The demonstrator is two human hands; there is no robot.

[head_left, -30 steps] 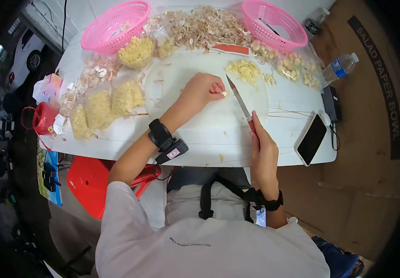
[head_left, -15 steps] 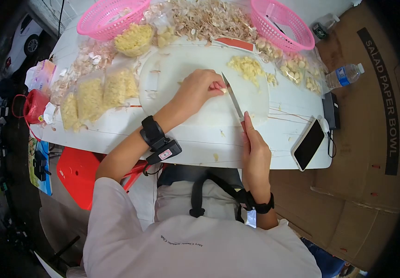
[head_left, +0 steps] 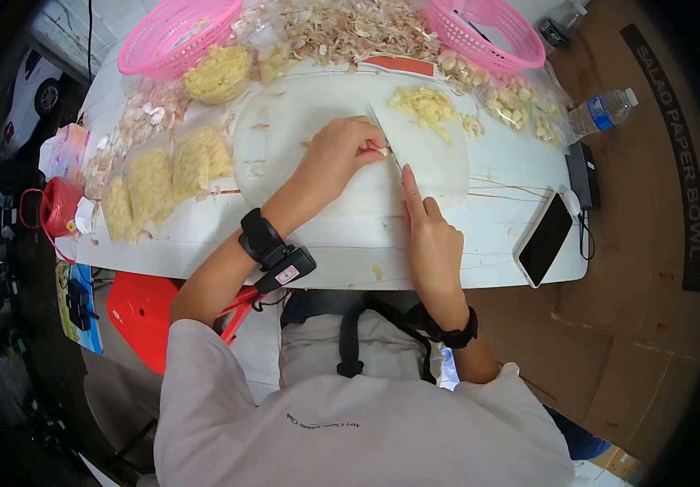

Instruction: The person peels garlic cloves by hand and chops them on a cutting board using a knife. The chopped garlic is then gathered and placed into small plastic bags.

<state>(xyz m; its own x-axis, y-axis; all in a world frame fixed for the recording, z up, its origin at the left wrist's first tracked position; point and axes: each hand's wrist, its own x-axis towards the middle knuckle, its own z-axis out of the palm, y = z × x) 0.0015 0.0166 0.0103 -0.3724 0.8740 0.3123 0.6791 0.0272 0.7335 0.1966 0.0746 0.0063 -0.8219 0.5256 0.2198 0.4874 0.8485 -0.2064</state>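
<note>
My left hand (head_left: 336, 154) rests on the white cutting board (head_left: 301, 114) and pinches a small garlic clove (head_left: 383, 150) at its fingertips. My right hand (head_left: 428, 235) grips the handle of a knife (head_left: 385, 134), forefinger stretched along its back. The blade lies right against the clove and my left fingertips. A heap of chopped garlic (head_left: 424, 105) sits on the board just beyond the blade.
Two pink baskets (head_left: 179, 32) (head_left: 492, 31) stand at the table's far side with garlic skins (head_left: 358, 32) between them. Bags of peeled garlic (head_left: 163, 174) lie left, cloves (head_left: 520, 105) right. A phone (head_left: 546, 238) and a water bottle (head_left: 605, 112) sit at the right edge.
My right hand has slid the knife leftward until the blade meets the clove held by my left hand. The left hand has barely moved.
</note>
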